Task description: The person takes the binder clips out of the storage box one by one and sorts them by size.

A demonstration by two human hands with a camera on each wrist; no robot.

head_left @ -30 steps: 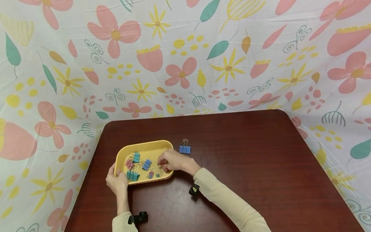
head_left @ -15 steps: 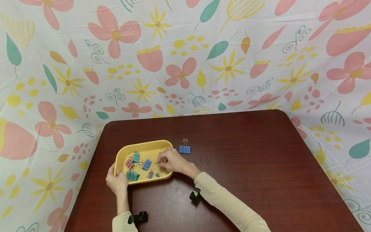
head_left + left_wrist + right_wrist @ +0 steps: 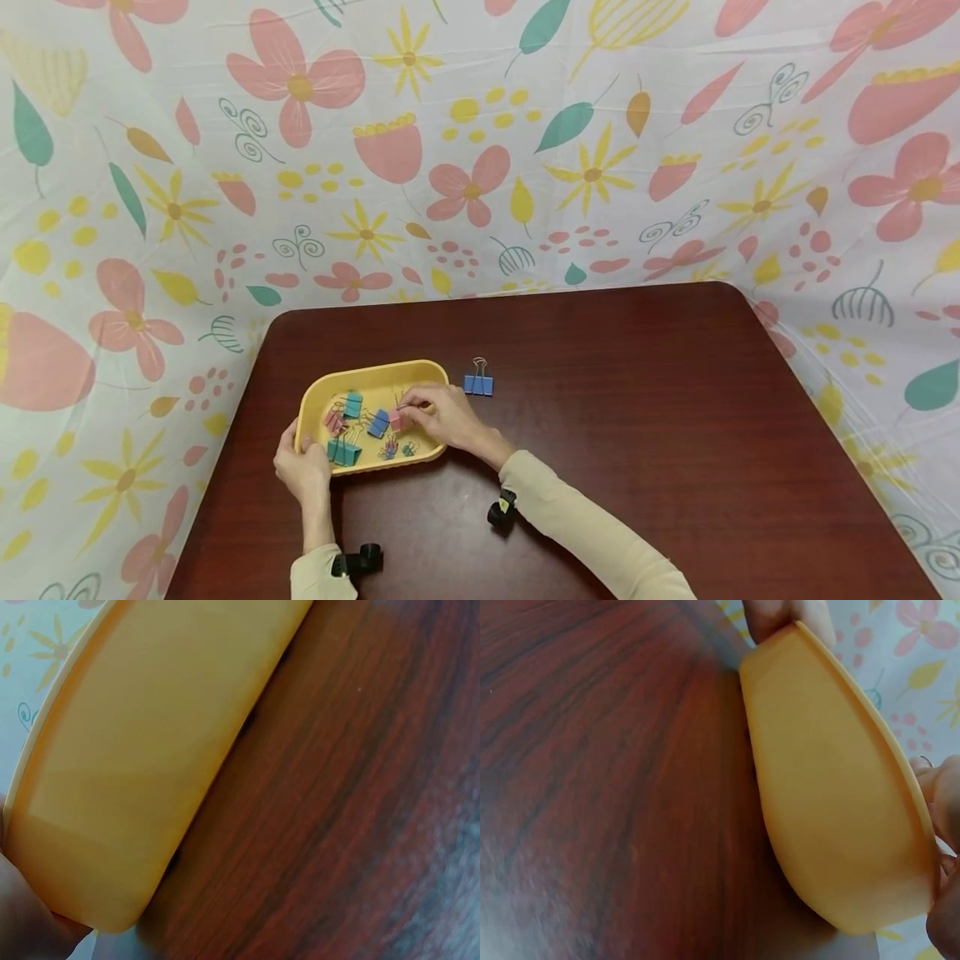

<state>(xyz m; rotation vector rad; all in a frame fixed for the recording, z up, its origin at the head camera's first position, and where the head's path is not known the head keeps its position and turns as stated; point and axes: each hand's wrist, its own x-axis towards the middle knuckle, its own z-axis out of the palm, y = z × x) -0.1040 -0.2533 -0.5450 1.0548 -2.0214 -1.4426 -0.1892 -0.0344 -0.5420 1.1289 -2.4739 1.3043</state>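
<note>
The left hand (image 3: 303, 473) grips the left end of a yellow tray (image 3: 375, 367), thumb over the rim; part of it shows in the left wrist view (image 3: 30, 915). Inside the tray, the right hand (image 3: 447, 414) pinches a pink binder clip (image 3: 400, 419) by its wire handle. Just left of that clip lies a blue clip (image 3: 378, 423). Teal clips (image 3: 343, 452) and a pink clip (image 3: 335, 422) lie in the tray's left part, with small clips (image 3: 389, 449) near its front wall. The right wrist view shows the tray's outer wall (image 3: 832, 780), the right hand's fingers partly hidden behind the rim.
A blue binder clip (image 3: 478, 385) stands on the brown table (image 3: 637, 417), just right of the tray's back right corner. Flower-patterned cloth (image 3: 465, 108) hangs behind the table and at both sides. Small black cameras are strapped to both wrists.
The right hand has shifted slightly left inside the tray, and a pink clip now shows at its fingertips. The left hand and the tray have stayed in place.
</note>
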